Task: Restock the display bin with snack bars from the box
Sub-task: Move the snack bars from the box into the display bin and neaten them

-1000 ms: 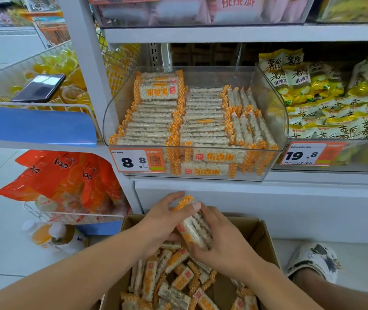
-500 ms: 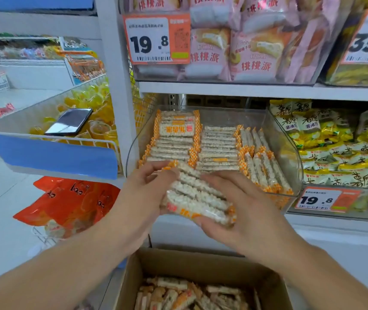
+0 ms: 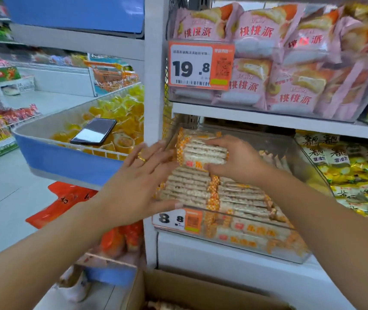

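A stack of snack bars [image 3: 202, 154], pale with orange checked ends, is held above the back left rows of the clear display bin [image 3: 308, 166]. My right hand [image 3: 241, 161] grips the stack from the right, fingers curled over its top and thumb under it. My left hand [image 3: 140, 182] lies with straight fingers against the stack's left end, a gold ring on one finger. Rows of the same bars [image 3: 241, 198] fill the bin. The cardboard box [image 3: 178, 289] stands on the floor below; only its near rim and a few bars show.
An 8.8 price tag [image 3: 178, 220] hangs on the bin's front. A phone [image 3: 93, 131] lies in the blue-fronted wire basket [image 3: 66, 157] of yellow cups at left. Pink pastry bags [image 3: 279, 57] fill the shelf above, yellow snack bags [image 3: 357, 171] the bin at right.
Both hands lifted the stack of bars out of the box, up past the bin's front and over its back left rows. The view rose with them.
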